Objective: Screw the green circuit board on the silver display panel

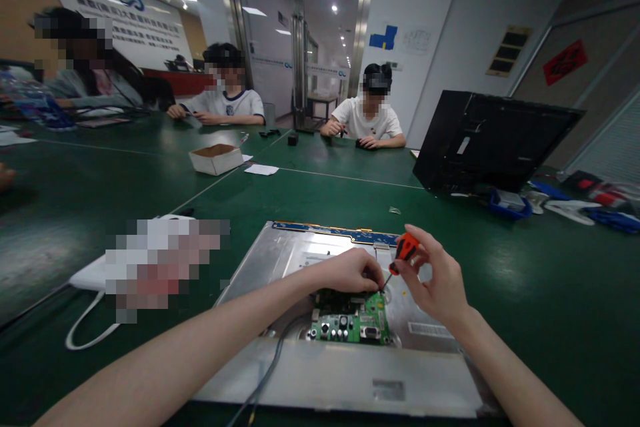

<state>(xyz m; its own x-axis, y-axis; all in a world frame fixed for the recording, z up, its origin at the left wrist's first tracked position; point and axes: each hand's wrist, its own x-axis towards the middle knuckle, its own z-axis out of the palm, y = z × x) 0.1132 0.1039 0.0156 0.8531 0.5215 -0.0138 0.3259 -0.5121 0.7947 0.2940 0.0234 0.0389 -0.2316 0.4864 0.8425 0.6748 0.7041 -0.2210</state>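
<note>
My right hand (437,277) grips a short screwdriver (405,251) by its orange and black handle, between thumb and fingers. The shaft slants down to the upper right corner of a green circuit board (353,323). Beside the tip, my left hand (353,269) is closed with its fingertips pinched together at that corner. Whatever they may hold is hidden. The board lies on the silvery back of a display panel (425,373), flat on the table. Along the panel's far edge runs a narrow blue circuit strip (325,231). A dark cable (273,370) leads from the board toward me.
On the green table (540,280), a white power strip (90,275) with a cord lies left. An open white box (216,160) and paper (261,169) sit farther back. A black monitor casing (480,140) stands right, near a blue tray (509,203). Several people sit across the table.
</note>
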